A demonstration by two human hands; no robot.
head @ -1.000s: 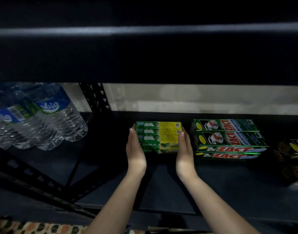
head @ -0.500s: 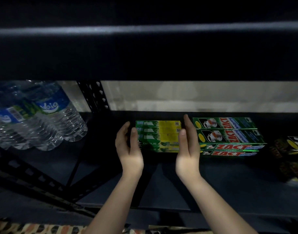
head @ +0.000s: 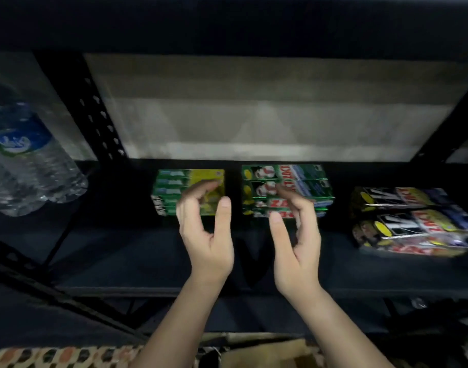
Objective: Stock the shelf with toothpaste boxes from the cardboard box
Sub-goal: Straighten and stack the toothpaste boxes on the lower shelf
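A stack of green-and-yellow toothpaste boxes (head: 174, 191) lies on the black shelf (head: 121, 251), near its back. Right of it sits a stack of green Zact boxes (head: 304, 181), and further right a dark Zact stack (head: 413, 221). My left hand (head: 206, 232) hovers in front of the green-and-yellow stack, fingers loosely curved, holding nothing. My right hand (head: 296, 235) is raised in front of the green Zact stack, palm facing left, also holding nothing. The edge of the cardboard box (head: 264, 354) shows at the bottom, between my forearms.
Water bottles (head: 28, 166) lie at the shelf's left end. A perforated black upright (head: 95, 112) stands behind them, and a black upper shelf (head: 227, 19) hangs overhead. Patterned flooring (head: 55, 357) shows at the bottom left.
Both hands have let go of the green-and-yellow stack and pulled back toward me. The view has tilted down, showing the dark stack and the cardboard box.
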